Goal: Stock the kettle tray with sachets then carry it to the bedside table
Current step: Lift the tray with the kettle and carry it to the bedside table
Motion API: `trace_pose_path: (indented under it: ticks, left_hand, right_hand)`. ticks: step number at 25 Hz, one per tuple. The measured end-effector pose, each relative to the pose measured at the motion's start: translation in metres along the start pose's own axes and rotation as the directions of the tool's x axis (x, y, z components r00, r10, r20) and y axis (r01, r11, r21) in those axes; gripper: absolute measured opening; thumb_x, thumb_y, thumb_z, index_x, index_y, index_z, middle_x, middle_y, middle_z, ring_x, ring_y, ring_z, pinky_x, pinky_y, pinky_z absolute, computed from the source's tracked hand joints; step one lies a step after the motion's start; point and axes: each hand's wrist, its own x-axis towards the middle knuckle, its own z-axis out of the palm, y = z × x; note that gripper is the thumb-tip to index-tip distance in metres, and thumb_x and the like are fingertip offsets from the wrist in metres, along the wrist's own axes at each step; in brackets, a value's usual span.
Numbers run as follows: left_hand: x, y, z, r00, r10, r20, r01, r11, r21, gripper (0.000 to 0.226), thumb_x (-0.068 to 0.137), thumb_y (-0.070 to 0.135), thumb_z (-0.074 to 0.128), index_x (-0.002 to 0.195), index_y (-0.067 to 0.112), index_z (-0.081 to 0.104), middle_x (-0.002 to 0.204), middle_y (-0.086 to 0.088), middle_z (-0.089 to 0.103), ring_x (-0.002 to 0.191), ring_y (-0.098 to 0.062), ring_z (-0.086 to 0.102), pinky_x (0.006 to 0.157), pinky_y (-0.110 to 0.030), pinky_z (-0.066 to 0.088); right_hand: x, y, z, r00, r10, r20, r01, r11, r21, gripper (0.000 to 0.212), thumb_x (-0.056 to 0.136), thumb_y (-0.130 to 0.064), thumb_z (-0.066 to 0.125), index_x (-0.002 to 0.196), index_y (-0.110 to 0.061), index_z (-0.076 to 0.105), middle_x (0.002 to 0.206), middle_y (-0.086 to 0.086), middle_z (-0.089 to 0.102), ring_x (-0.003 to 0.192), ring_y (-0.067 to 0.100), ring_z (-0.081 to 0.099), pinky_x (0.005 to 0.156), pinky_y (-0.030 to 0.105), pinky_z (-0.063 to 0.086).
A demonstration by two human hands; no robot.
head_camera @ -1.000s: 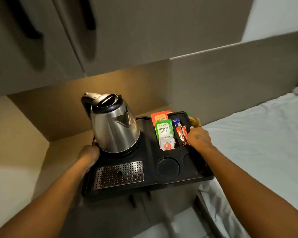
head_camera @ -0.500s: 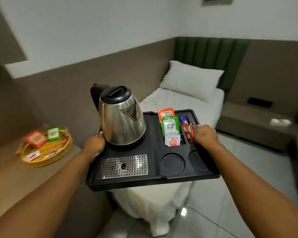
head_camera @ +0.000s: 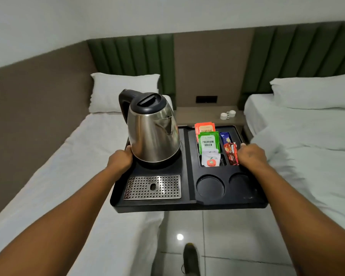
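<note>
I hold a black kettle tray (head_camera: pixel 187 206) level in the air between two beds. My left hand (head_camera: pixel 121 159) grips its left edge and my right hand (head_camera: pixel 251 156) grips its right edge. A steel kettle (head_camera: pixel 152 132) with a black lid stands upright on the tray's left half, behind a perforated metal drip grate (head_camera: pixel 152 187). Sachets fill the right-hand slots: an orange one (head_camera: pixel 204 127), a green one (head_camera: pixel 209 142), a white one (head_camera: pixel 211 159), a blue one (head_camera: pixel 226 138) and a red one (head_camera: pixel 231 154). The bedside table (head_camera: pixel 199 116) lies straight ahead between the beds.
Two white cups (head_camera: pixel 227 114) stand on the bedside table's right part. A bed with white sheets (head_camera: pixel 68 166) flanks the aisle on the left, another bed (head_camera: pixel 311 148) on the right. Glossy floor tiles (head_camera: pixel 227 236) run ahead; my shoe (head_camera: pixel 190 257) shows below.
The tray has left the counter and travelled with me as I turned right. The sachet basket and counter have gone out of view; the bedside table is now straight ahead.
</note>
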Motion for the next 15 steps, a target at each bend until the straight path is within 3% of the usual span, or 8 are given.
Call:
trace_pose_path:
  ticks: [10, 15]
  left_hand:
    - [0.310, 0.238, 0.160, 0.994, 0.098, 0.056, -0.101, 0.993, 0.068, 0.070, 0.103, 0.047, 0.022, 0.108, -0.012, 0.060, 0.116, -0.034, 0.061, 0.110, -0.045, 0.056, 0.090, -0.044, 0.043]
    - [0.493, 0.350, 0.237, 0.994, 0.099, 0.036, -0.102, 0.988, 0.112, 0.068, 0.104, 0.043, 0.022, 0.110, -0.013, 0.060, 0.118, -0.036, 0.060, 0.112, -0.047, 0.055, 0.094, -0.046, 0.043]
  right_hand:
    - [0.364, -0.074, 0.065, 0.990, 0.133, 0.034, -0.135, 0.989, 0.054, 0.048, 0.096, -0.034, 0.040, 0.115, 0.006, 0.057, 0.122, 0.029, 0.057, 0.111, 0.044, 0.053, 0.092, 0.042, 0.042]
    - [0.578, -0.130, 0.133, 0.991, 0.101, 0.086, -0.108, 0.991, 0.074, 0.045, 0.095, -0.033, 0.043, 0.108, 0.006, 0.060, 0.117, 0.029, 0.060, 0.105, 0.043, 0.057, 0.079, 0.035, 0.040]
